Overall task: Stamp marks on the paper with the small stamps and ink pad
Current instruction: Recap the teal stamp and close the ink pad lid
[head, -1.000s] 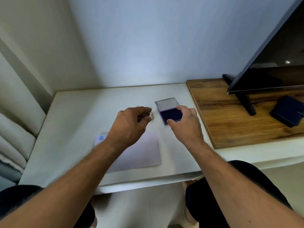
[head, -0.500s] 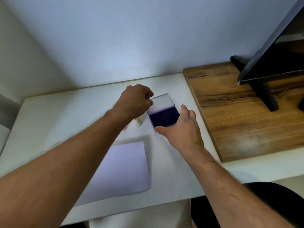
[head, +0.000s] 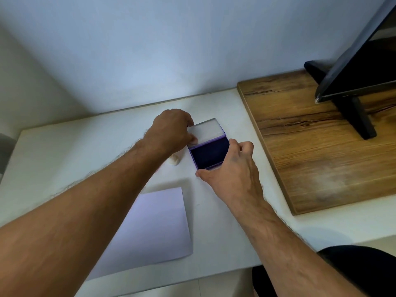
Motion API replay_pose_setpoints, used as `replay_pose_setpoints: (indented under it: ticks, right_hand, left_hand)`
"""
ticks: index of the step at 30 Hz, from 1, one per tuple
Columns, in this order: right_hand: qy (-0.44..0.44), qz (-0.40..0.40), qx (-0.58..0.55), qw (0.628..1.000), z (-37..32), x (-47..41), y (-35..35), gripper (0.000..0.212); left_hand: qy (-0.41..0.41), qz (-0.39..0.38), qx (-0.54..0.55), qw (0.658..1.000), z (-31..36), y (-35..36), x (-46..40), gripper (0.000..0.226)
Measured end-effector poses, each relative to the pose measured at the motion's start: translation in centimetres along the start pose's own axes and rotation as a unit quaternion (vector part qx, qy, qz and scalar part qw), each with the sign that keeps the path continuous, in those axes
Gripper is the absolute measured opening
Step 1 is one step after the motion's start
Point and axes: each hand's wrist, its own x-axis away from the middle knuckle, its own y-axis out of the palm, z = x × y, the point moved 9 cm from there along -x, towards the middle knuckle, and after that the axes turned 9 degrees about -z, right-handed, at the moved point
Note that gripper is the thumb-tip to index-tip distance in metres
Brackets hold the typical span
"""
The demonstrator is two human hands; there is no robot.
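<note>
A purple ink pad (head: 209, 154) lies open on the white table (head: 75, 151), its dark ink face up and its clear lid (head: 206, 130) folded back flat. My left hand (head: 171, 131) grips the lid's left edge with curled fingers and thumb. My right hand (head: 232, 170) holds the pad's base, thumb at the near left corner and fingers along the right side. A small white stamp (head: 173, 161) stands on the table just left of the pad, below my left wrist. The pale sheet of paper (head: 154, 228) lies near the front edge, partly under my left forearm.
A wooden board (head: 300, 146) sits to the right of the pad and carries a dark monitor (head: 364, 61) on a black stand. The wall runs close behind the table. My dark-clad knee (head: 353, 271) shows below the front edge.
My left hand has left the small stamp on the table and moved right onto the pad's lid. My right hand stays on the pad's base. The camera has tilted down and closer.
</note>
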Motion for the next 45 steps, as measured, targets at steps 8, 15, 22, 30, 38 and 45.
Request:
replay_pose_setpoints:
  ticks: [8,15,22,30,38,45]
  right_hand:
    - [0.004,0.007,0.003,1.0,0.1,-0.3,0.2,0.1]
    - [0.005,0.011,-0.016,1.0,-0.1,-0.1,0.0,0.108]
    - [0.021,0.01,-0.045,0.999,0.1,0.1,-0.9,0.11]
    - [0.048,0.038,-0.091,0.994,1.4,-0.4,-2.8,0.067]
    - [0.052,0.06,-0.142,0.987,1.9,-0.9,-3.2,0.049]
    - [0.023,0.051,-0.063,0.996,1.2,-1.0,-2.6,0.049]
  left_hand:
    - [-0.015,-0.029,0.053,0.998,-0.1,-0.1,-0.9,0.048]
    - [0.007,0.026,0.105,0.994,0.2,-1.3,0.6,0.026]
    - [0.044,0.03,0.049,0.997,2.6,-1.8,4.0,0.019]
    - [0.104,-0.03,-0.086,0.99,5.1,1.3,6.1,0.039]
    - [0.139,0.003,-0.147,0.979,6.4,3.1,6.4,0.056]
    - [0.124,0.034,-0.12,0.984,6.2,3.4,5.6,0.046]
